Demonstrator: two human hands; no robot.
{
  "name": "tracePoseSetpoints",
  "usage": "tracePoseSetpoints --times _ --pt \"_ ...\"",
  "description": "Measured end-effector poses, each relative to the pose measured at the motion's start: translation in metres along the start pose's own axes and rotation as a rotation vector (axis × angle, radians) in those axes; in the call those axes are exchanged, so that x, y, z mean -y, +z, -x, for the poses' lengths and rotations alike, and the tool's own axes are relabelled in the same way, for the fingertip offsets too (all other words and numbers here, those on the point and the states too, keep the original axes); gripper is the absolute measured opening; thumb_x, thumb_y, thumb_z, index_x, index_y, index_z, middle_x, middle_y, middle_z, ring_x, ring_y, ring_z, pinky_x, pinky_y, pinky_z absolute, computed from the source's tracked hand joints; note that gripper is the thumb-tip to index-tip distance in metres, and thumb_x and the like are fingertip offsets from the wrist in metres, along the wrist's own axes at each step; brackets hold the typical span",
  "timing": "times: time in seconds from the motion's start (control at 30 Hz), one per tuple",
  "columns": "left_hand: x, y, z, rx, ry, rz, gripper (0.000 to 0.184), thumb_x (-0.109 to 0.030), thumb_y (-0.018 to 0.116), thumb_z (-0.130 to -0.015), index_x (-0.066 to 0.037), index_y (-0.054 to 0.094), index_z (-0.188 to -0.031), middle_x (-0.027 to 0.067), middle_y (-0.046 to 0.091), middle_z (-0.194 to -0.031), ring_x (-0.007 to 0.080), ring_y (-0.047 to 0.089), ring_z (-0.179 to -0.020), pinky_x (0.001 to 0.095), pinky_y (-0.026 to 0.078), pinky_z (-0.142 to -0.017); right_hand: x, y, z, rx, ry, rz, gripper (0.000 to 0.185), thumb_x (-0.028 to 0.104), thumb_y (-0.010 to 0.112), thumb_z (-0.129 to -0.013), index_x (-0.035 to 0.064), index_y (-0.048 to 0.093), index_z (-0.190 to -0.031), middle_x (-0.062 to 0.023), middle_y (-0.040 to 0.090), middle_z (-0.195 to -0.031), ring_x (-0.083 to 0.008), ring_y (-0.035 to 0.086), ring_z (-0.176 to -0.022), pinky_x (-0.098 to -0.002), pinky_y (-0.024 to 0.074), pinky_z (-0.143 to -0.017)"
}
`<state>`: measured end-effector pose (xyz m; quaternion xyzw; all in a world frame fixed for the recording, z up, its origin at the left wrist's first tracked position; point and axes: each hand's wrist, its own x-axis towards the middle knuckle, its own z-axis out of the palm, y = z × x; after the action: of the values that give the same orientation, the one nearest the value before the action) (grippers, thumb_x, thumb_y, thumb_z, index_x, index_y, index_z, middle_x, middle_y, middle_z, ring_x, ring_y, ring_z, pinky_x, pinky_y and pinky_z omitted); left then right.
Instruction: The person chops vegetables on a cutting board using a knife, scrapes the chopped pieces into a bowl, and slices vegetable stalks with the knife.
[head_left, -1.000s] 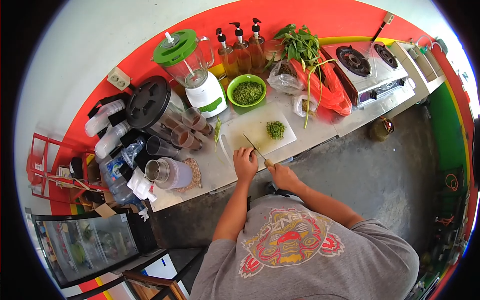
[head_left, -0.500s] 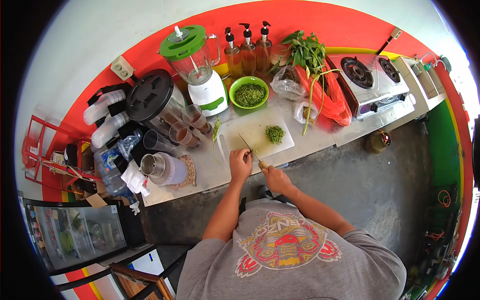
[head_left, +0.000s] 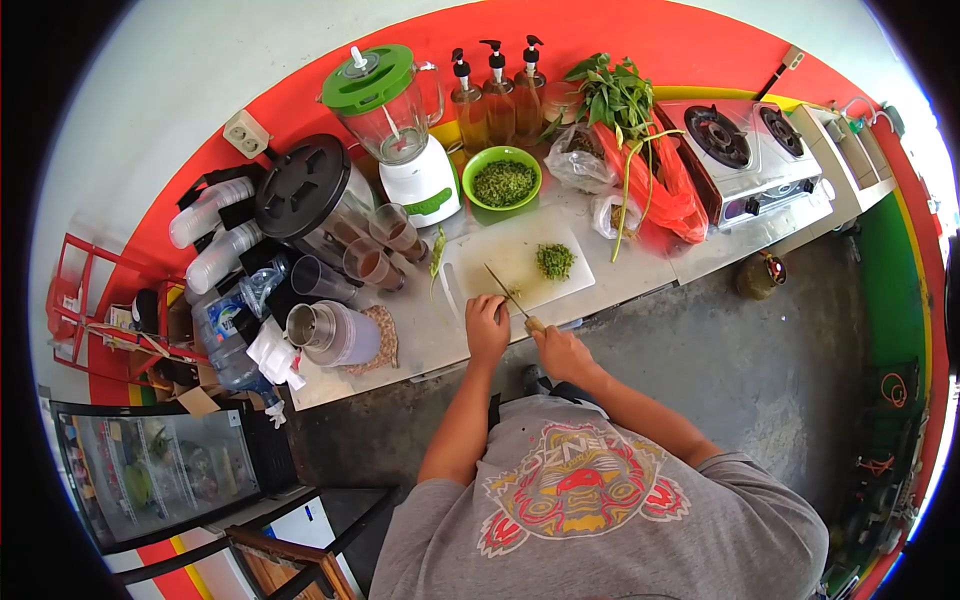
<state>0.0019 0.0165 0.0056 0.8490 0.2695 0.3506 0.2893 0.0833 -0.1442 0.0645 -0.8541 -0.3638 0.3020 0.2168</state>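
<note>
My right hand is wrapped round the wooden handle of a knife, whose blade lies over the near left part of a white cutting board. Close to the blade, my left hand rests at the board's near edge with its fingers curled; what they hold, if anything, is too small to make out. A small pile of chopped greens sits on the right half of the board. Behind the board is a green bowl of chopped greens. A green bean pod lies by the board's left edge.
A blender and pump bottles stand at the back. To the right are a red plastic bag with leafy greens and a gas stove. Cups, a black-lidded container and a metal-topped jug crowd the left.
The camera view has shifted slightly. Both hands stay near the board's near edge, with small movements of the knife and fingers.
</note>
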Motion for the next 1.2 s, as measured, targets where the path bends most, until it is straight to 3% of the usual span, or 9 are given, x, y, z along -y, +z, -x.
tracePoseSetpoints --times 0.07,0.5,0.7,0.8,0.87,1.1,1.2 --pt "0.0 0.001 0.0 -0.018 0.001 0.01 0.011 -0.003 0.068 -0.085 -0.003 0.07 -0.096 0.0103 0.066 -0.094 0.0331 0.059 -0.094 0.0436 0.049 -0.086 0.0 0.008 0.01 -0.03 0.101 0.01 0.048 0.041 0.042 -0.106 -0.0046 0.057 -0.108 -0.037 0.067 -0.092 -0.0573 0.065 -0.089 -0.0627 0.0511 -0.081" --pt "-0.004 0.003 0.0 -0.05 -0.02 -0.054 0.012 -0.002 0.07 -0.082 -0.004 0.071 -0.094 0.0107 0.065 -0.093 0.033 0.059 -0.093 0.043 0.05 -0.083 0.004 0.004 0.005 -0.019 0.112 0.042 0.049 0.041 0.041 -0.107 -0.0052 0.058 -0.106 -0.0375 0.067 -0.093 -0.0557 0.065 -0.091 -0.0627 0.0503 -0.084" --pt "-0.004 -0.004 0.001 -0.071 0.015 -0.054 0.011 -0.004 0.07 -0.082 -0.004 0.071 -0.093 0.0096 0.063 -0.092 0.0324 0.058 -0.091 0.0432 0.05 -0.082 -0.005 0.015 -0.003 -0.004 0.016 0.033 0.047 0.041 0.042 -0.106 -0.0042 0.056 -0.105 -0.0374 0.067 -0.09 -0.0567 0.065 -0.088 -0.063 0.0508 -0.081" --pt "0.001 -0.001 0.0 -0.066 -0.008 -0.034 0.012 -0.004 0.07 -0.082 -0.005 0.071 -0.094 0.0091 0.063 -0.093 0.0323 0.058 -0.092 0.0432 0.05 -0.083 0.005 0.012 0.001 -0.006 0.088 0.061 0.048 0.041 0.042 -0.106 -0.0047 0.055 -0.106 -0.038 0.066 -0.089 -0.0573 0.065 -0.088 -0.0627 0.051 -0.081" --pt "0.002 0.001 0.001 -0.06 -0.021 -0.029 0.012 -0.004 0.07 -0.082 -0.005 0.071 -0.094 0.0087 0.064 -0.094 0.0322 0.058 -0.092 0.0431 0.05 -0.084 0.007 0.006 -0.008 0.045 0.089 0.065 0.049 0.045 0.043 -0.106 -0.0027 0.056 -0.107 -0.0348 0.068 -0.098 -0.0539 0.066 -0.095 -0.0601 0.0518 -0.087" --pt "-0.001 -0.003 -0.005 -0.033 -0.06 -0.015 0.012 -0.003 0.071 -0.081 -0.006 0.07 -0.093 0.0095 0.062 -0.096 0.0324 0.056 -0.098 0.0425 0.049 -0.086 0.004 0.005 0.0 0.067 0.111 0.04 0.05 0.044 0.042 -0.106 -0.0035 0.056 -0.111 -0.0345 0.068 -0.1 -0.0538 0.067 -0.095 -0.0606 0.0519 -0.086" --pt "0.001 -0.001 -0.006 -0.035 -0.084 -0.034 0.013 -0.004 0.073 -0.079 -0.006 0.069 -0.091 0.0104 0.06 -0.099 0.0337 0.054 -0.101 0.0435 0.048 -0.087 0.004 0.003 -0.007 0.043 0.083 0.045 0.049 0.041 0.041 -0.106 -0.0051 0.056 -0.109 -0.0384 0.066 -0.092 -0.0586 0.063 -0.091 -0.0624 0.0502 -0.084"
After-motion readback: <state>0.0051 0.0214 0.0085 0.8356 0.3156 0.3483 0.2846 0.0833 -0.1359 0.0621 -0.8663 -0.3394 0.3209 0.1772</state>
